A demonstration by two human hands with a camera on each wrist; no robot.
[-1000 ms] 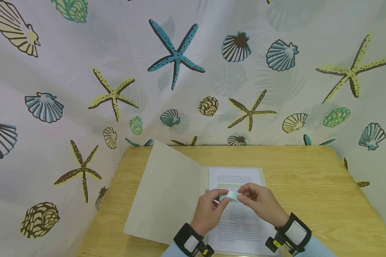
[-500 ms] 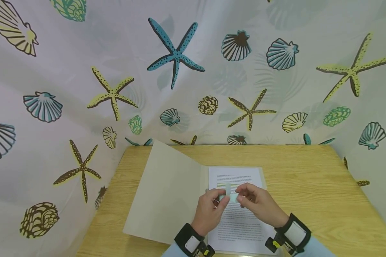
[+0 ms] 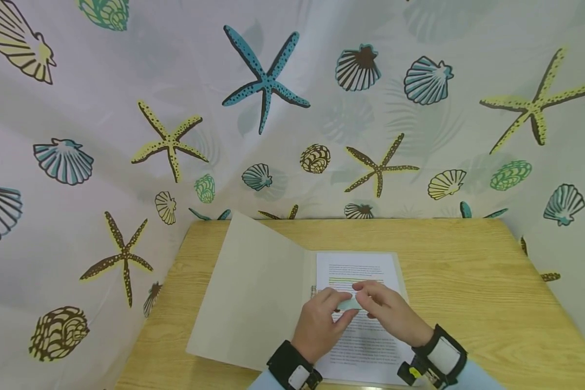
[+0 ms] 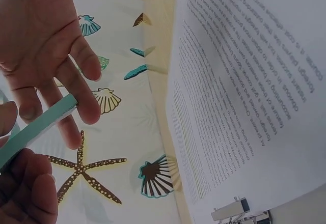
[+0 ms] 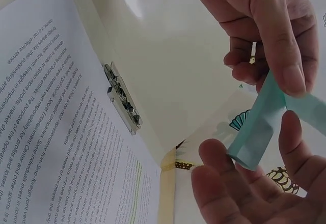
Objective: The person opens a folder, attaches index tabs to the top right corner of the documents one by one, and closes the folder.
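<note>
My left hand (image 3: 318, 329) pinches a small light-green sticky-note pad (image 3: 349, 305) above a printed page. In the right wrist view, its thumb lies on the pad (image 5: 260, 127), and one loose note (image 5: 311, 113) stands away from the rest. My right hand (image 3: 395, 311) meets the pad from the other side, fingertips at its end and thumb tip near the loose note. Its fingers (image 4: 81, 94) look spread and fairly straight in the left wrist view. Below the hands, the printed page (image 3: 356, 349) has yellow-highlighted lines near its top.
An open cream folder (image 3: 253, 292) lies under the page, its cover spread to the left. A metal clip (image 5: 122, 99) sits along the page's left edge. The wooden table (image 3: 468, 281) reaches back to a seashell-print cloth (image 3: 283, 124).
A note that curled over and then stood upright between the hands no longer shows upright in the head view. Both hands have drawn closer together, and the left hand has turned slightly.
</note>
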